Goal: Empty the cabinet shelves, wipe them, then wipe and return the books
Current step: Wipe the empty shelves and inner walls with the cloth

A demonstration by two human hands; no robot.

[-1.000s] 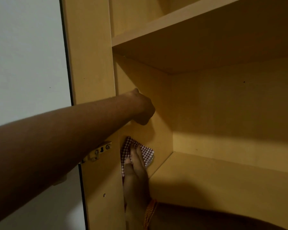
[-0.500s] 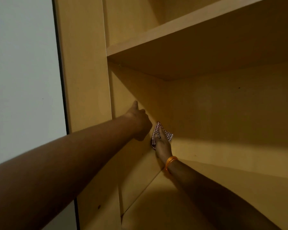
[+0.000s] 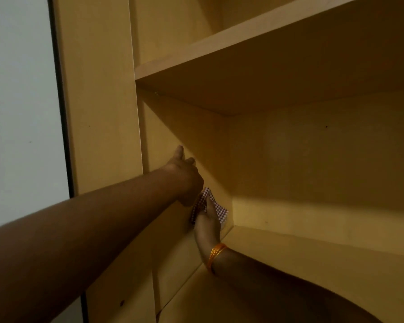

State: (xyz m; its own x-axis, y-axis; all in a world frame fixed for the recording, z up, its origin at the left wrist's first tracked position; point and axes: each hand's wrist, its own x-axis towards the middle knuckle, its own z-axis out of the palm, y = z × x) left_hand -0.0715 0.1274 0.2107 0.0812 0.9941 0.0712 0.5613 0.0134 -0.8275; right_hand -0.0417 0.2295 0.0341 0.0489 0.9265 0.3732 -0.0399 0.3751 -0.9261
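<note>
A person reaches into a bare wooden cabinet (image 3: 103,113), both arms stretched toward its left inner wall (image 3: 196,145). The right hand (image 3: 207,223), coming up from 5 o'clock with a gold bangle (image 3: 216,254) at the wrist, presses a checked cloth (image 3: 216,207) flat against that wall, low in the back corner just above the lower shelf (image 3: 301,264). The fingers lie spread over the cloth, which shows around them in red-and-white checks. The left hand (image 3: 186,176), entering from 8 o'clock, rests against the same wall just above the cloth, its fingers loosely curled and the thumb pointing up; it holds nothing that can be seen.

The left forearm (image 3: 68,241) fills the lower left of the view and covers part of the cabinet's front upright. An upper shelf (image 3: 219,47) crosses from 10 o'clock to 2 o'clock and casts deep shadow on the back panel (image 3: 313,159). A pale wall (image 3: 19,101) stands at 9 o'clock, beside the cabinet.

The left hand overlaps the cloth's upper edge, so whether they touch cannot be told. The right forearm sinks into shadow toward 5 o'clock. No books appear in view. The shelves run out of frame to the right.
</note>
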